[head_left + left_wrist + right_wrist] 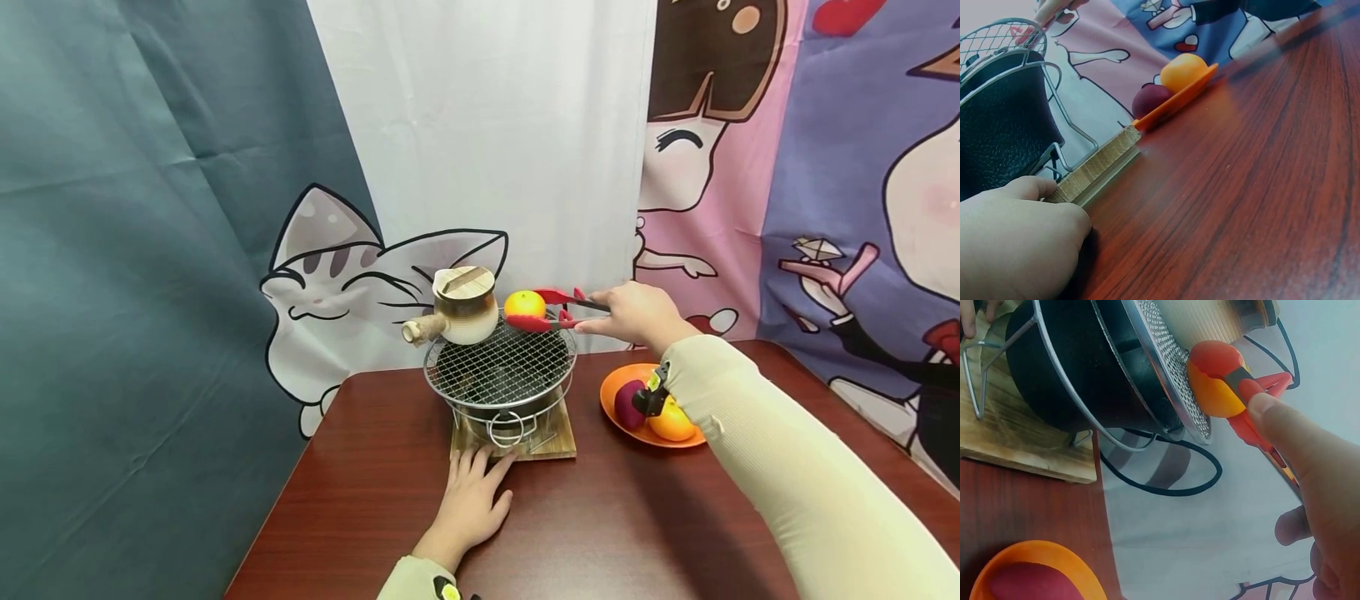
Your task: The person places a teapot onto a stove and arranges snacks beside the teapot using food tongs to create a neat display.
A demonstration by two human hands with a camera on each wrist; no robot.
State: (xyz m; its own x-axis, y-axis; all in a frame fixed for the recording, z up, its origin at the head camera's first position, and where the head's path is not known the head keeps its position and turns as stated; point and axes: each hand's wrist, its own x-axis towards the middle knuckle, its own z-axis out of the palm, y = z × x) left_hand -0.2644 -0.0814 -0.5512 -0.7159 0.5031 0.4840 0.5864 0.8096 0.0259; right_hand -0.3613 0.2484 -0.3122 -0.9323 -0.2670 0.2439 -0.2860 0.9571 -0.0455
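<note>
My right hand (637,315) grips a pair of red-tipped tongs (531,323), and an orange (523,303) sits between their tips. In the right wrist view the orange (1216,394) is right at the far edge of the wire grill mesh (1172,369), beside the clay pot. The round mesh covers a black stove (1054,369) in a wire stand on a wooden board (564,440). My left hand (468,504) rests with spread, fairly straight fingers at the board's front edge. From the left wrist, its thumb (1032,186) lies against the board's edge.
A cream side-handled pot (471,321) with a wooden lid stands on the mesh's back left. Right of the stove, an orange plate (611,377) holds a purple fruit (628,404) and another orange (672,422). A printed curtain (480,125) hangs behind the reddish-brown table (360,500).
</note>
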